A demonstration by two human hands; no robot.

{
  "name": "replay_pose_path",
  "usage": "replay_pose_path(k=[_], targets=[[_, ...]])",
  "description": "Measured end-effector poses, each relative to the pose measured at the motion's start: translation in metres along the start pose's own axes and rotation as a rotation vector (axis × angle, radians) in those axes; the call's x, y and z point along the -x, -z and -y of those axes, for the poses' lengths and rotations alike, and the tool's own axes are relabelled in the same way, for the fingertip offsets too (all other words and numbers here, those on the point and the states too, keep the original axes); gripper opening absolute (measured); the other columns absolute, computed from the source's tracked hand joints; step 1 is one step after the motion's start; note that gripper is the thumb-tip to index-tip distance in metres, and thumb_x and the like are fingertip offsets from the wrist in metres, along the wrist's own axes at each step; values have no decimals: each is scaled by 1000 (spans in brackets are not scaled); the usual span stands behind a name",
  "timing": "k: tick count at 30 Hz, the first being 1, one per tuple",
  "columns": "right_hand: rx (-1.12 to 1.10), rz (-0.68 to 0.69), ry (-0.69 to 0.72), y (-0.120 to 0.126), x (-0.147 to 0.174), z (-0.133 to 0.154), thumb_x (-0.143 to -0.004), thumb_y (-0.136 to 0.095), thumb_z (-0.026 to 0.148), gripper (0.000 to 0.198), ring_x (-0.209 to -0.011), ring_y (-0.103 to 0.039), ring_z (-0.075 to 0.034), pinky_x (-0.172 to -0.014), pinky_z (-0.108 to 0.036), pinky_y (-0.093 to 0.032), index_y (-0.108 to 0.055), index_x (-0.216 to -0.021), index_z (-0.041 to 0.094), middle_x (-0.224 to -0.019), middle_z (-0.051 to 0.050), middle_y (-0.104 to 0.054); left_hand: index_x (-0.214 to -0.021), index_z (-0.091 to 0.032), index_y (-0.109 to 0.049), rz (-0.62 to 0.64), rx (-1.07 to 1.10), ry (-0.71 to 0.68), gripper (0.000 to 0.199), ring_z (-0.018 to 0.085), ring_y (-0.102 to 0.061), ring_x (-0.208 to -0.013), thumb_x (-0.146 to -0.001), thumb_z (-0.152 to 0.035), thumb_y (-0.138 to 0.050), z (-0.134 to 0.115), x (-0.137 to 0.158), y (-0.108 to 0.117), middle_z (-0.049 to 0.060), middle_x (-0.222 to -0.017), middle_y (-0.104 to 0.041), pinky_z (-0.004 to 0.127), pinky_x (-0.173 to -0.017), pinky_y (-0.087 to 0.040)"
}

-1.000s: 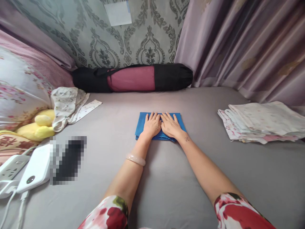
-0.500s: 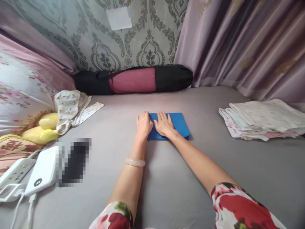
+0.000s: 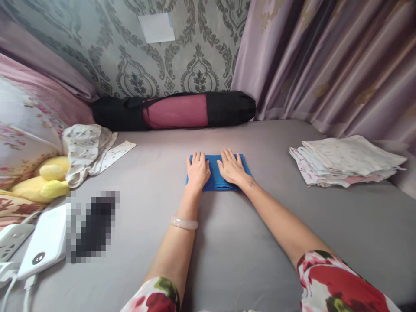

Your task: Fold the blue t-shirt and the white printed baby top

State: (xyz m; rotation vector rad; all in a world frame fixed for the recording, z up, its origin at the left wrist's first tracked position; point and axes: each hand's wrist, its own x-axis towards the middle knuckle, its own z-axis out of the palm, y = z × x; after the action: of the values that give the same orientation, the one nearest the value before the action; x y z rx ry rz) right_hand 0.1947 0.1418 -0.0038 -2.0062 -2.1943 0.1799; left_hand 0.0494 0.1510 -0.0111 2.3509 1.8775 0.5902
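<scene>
On the gray sheet (image 3: 243, 264), mid-bed, a blue folded cloth (image 3: 215, 171) lies flat, layered edges toward the person. Left hand (image 3: 198, 170) palm down on its left part, fingers straight, not gripping. Right hand (image 3: 232, 167) same, flat on the right part, fingers a bit spread, no grip. A strip of blue shows between the hands; the rest is partly covered by them.

Containers: long tubular bag (image 3: 175, 112), black ends, dark pink middle, lying along the foot of the patterned wall (image 3: 178, 71). Looks filled out; can't tell contents.

Around: stack of folded pale print cloths (image 3: 351, 158) at right, well apart from the blue one, near the purple curtain (image 3: 308, 65). At left, crumpled print cloth (image 3: 82, 145) against a floral pillow (image 3: 26, 130), yellow plush (image 3: 53, 188) just beside it. Nearer the person, white power bank (image 3: 45, 238) with cable plugged in, beside a power strip (image 3: 13, 238). Dark pixelated patch (image 3: 95, 225) next to the power bank, can't identify. All these sit clear of the hands. Pale bangle (image 3: 184, 223) on left forearm. White paper (image 3: 157, 27) on wall.
</scene>
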Motion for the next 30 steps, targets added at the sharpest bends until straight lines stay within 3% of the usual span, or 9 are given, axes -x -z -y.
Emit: replay_pose_path(k=[7,17,23,30], targets=[[71,38,-3,-10,7,-21,-100,-19,40,62,-148,-15,-25,-120,-50,-8,-27,-152,7,-159,-11,-24,-148,-11,-35,175,-131,15,59,30,-23,-146,-99,-40,-25,-1,4,-10,13,-157,-31,52,-119,-17],[35,8,-5,-9,8,-19,-99,-22,36,60,-148,-16,-25,-119,-50,-11,-28,-152,7,-159,-12,-25,-148,-10,-36,189,-146,11,57,31,-23,-146,-98,-38,-28,-2,3,-6,14,-156,-31,55,-118,-19],[-6,-52,-128,1,10,-29,-99,-19,36,61,-148,-13,-26,-119,-52,-10,-25,-152,5,-160,-13,-19,-146,-9,-37,116,-112,58,57,30,-23,-147,-98,-37,-26,3,1,4,16,-156,-30,55,-118,-16],[-16,30,-195,-8,11,-38,-99,-18,40,66,-147,-17,-26,-119,-49,-12,-21,-152,2,-160,-15,-21,-151,-4,-26,232,-104,85,67,30,-21,-147,-98,-45,-22,13,1,-8,18,-158,-25,51,-119,-16]])
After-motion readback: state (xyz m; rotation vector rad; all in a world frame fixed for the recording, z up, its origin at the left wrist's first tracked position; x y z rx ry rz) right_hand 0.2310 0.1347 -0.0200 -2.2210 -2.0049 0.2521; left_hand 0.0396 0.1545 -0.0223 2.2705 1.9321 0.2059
